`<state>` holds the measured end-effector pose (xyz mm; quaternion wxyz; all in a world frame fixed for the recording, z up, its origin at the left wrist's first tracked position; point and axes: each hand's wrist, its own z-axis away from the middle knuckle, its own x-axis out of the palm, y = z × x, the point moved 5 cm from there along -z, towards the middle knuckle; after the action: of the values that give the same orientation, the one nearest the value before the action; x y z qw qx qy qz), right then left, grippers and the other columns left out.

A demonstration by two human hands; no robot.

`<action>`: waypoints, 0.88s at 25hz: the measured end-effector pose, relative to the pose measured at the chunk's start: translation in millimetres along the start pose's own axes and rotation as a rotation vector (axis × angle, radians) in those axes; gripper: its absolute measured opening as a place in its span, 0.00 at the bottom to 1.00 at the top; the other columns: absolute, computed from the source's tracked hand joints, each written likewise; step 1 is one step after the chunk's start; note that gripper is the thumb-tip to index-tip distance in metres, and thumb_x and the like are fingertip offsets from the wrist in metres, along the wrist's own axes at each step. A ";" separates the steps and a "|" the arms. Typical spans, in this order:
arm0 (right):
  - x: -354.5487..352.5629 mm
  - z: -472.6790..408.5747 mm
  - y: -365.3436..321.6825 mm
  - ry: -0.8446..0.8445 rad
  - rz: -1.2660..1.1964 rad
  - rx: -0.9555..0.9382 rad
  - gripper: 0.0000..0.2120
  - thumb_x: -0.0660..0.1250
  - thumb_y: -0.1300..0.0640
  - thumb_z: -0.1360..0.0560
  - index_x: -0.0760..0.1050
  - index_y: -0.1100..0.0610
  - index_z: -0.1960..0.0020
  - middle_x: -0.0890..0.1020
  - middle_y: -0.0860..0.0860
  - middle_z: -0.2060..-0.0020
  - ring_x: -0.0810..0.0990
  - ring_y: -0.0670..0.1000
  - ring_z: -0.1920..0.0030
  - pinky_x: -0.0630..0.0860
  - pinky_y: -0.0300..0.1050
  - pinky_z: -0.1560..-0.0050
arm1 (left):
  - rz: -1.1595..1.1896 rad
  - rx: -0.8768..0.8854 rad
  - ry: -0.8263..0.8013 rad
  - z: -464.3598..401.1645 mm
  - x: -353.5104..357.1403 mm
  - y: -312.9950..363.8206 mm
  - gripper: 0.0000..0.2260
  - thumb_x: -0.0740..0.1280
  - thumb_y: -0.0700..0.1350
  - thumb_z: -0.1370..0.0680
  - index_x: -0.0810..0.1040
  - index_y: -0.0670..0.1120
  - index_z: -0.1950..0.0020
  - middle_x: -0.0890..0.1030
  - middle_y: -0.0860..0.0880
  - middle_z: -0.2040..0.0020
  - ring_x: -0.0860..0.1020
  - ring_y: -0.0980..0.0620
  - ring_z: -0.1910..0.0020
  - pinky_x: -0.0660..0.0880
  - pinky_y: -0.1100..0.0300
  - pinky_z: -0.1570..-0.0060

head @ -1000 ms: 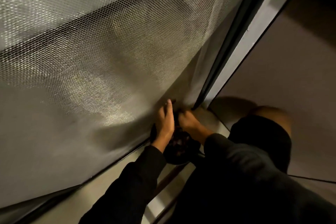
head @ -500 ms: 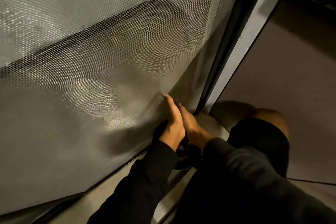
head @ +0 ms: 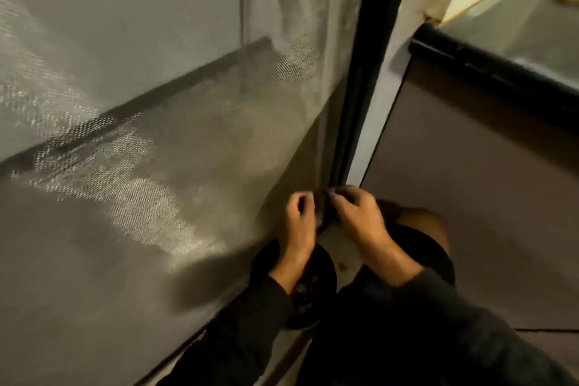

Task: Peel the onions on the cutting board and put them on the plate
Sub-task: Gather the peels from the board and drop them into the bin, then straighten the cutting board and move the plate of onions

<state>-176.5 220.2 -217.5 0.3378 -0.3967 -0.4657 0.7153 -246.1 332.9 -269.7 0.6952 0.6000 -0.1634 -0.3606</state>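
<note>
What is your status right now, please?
Left hand and right hand, fingers curled, at mesh screen's bottom corner. Dark bowl below wrists. No onions, board or plate visible.

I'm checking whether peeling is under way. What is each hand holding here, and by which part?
It cannot be told. The left hand and right hand have curled fingers meeting at the dark door frame, above a dark bowl; anything pinched is hidden.
</note>
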 end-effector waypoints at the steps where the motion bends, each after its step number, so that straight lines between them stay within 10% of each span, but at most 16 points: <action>1: -25.4 -2.5 -17.6 0.049 0.018 -0.078 0.06 0.66 0.59 0.20 0.82 0.57 0.49 0.85 0.51 0.54 0.84 0.47 0.52 0.77 0.42 0.53 | 0.068 0.123 0.023 -1.1 9.7 38.4 0.07 0.62 0.40 0.16 0.78 0.40 0.44 0.80 0.46 0.49 0.79 0.60 0.53 0.72 0.71 0.50; 10: -230.4 25.8 -172.2 0.393 0.186 -0.505 0.05 0.67 0.56 0.21 0.82 0.52 0.48 0.85 0.46 0.58 0.84 0.46 0.55 0.80 0.47 0.52 | 0.125 0.784 -0.273 47.3 111.9 289.6 0.05 0.64 0.48 0.19 0.80 0.52 0.49 0.84 0.54 0.54 0.82 0.55 0.52 0.78 0.60 0.49; 22: -410.2 8.2 -229.7 0.761 0.734 -0.548 0.12 0.67 0.53 0.22 0.79 0.57 0.42 0.84 0.51 0.50 0.81 0.52 0.52 0.77 0.48 0.50 | -0.248 1.024 -0.311 52.4 261.3 441.6 0.09 0.66 0.50 0.18 0.81 0.47 0.45 0.84 0.49 0.48 0.81 0.50 0.51 0.77 0.55 0.49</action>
<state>29.9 -55.2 102.8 0.0967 -0.8330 -0.3121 0.4465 33.5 121.9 108.9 0.2344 0.8161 -0.3467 -0.3986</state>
